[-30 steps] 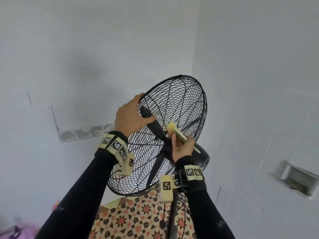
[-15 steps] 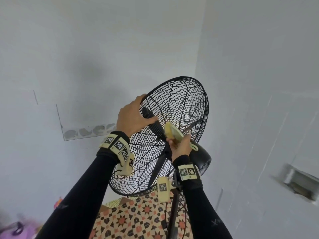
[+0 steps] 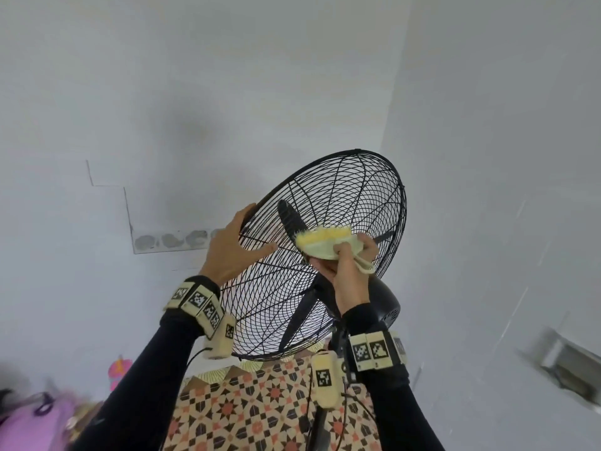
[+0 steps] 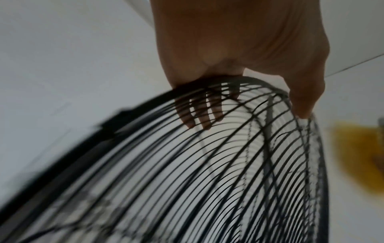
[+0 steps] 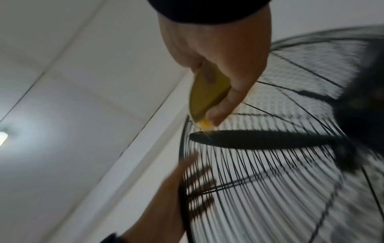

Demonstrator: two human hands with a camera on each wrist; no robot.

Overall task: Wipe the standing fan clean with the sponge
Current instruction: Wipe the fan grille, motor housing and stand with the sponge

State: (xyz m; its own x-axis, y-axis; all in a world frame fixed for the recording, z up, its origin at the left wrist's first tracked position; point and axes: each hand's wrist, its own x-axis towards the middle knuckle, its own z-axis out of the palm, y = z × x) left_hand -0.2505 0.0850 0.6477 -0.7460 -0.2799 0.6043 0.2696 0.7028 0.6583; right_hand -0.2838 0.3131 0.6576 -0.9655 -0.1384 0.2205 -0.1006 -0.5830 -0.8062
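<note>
The right hand (image 3: 346, 271) pinches the sponge (image 3: 328, 244) between thumb and curled fingers, the yellow face turned up and pressed to the rear wires of the fan cage (image 3: 367, 190), just beside the tip of one black blade (image 3: 291, 219) inside. The sponge's long axis runs roughly level across the head view, its free end toward the left hand (image 3: 232, 252). That hand grips the cage rim at its upper left: fingers hooked over the rim onto the far side, thumb lying flat on the near wires. The two hands are near but apart. The standing fan (image 3: 325, 288) is tilted, its cage facing up and away from the person; the motor housing (image 3: 385, 304) sits below the right wrist. White walls stand behind and to the right, with open room above the rim. Patterned floor tiles (image 3: 260, 411) lie below.
</note>
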